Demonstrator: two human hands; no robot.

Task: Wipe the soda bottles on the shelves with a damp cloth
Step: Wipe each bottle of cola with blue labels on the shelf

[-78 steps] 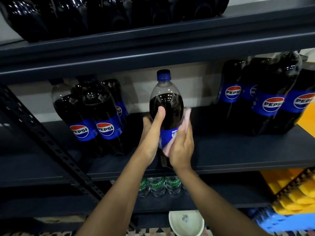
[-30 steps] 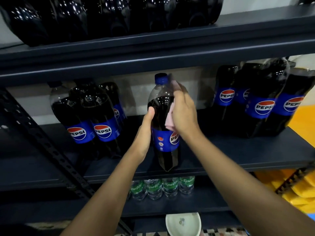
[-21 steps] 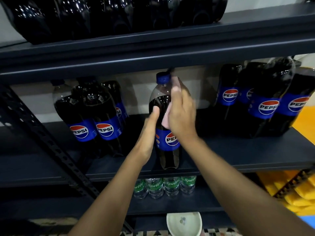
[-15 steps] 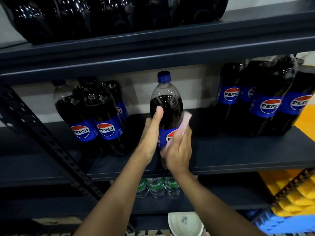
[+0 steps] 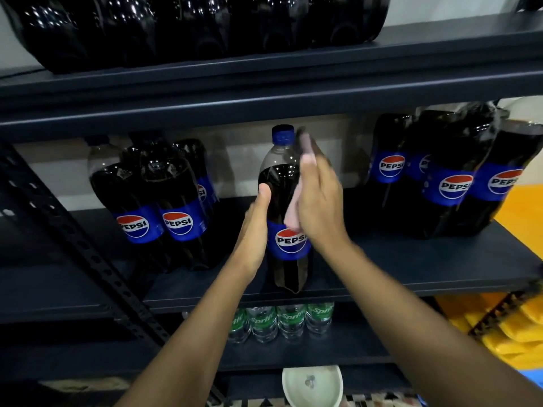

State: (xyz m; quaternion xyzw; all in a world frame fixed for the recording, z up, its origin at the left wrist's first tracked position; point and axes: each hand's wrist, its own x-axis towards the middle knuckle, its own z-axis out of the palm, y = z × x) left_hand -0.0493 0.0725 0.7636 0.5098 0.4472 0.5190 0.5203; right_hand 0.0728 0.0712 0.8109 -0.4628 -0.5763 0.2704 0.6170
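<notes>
the tall clear plastic cola bottle (image 5: 279, 198) with a blue cap and blue pepsi label stands upright near the front edge of the dark metal shelf (image 5: 388, 259). the left hand (image 5: 254, 230) grips its side, thumb up the front, fingers hidden behind. the right hand (image 5: 318, 207) lies nearly flat, pressing the pink cloth (image 5: 292, 220) against the bottle's shoulder. to wipe well, i'd say: a firm left grip so the bottle cannot tip off the edge, long strokes from cap to base, and a turn of the bottle to reach its back.
</notes>
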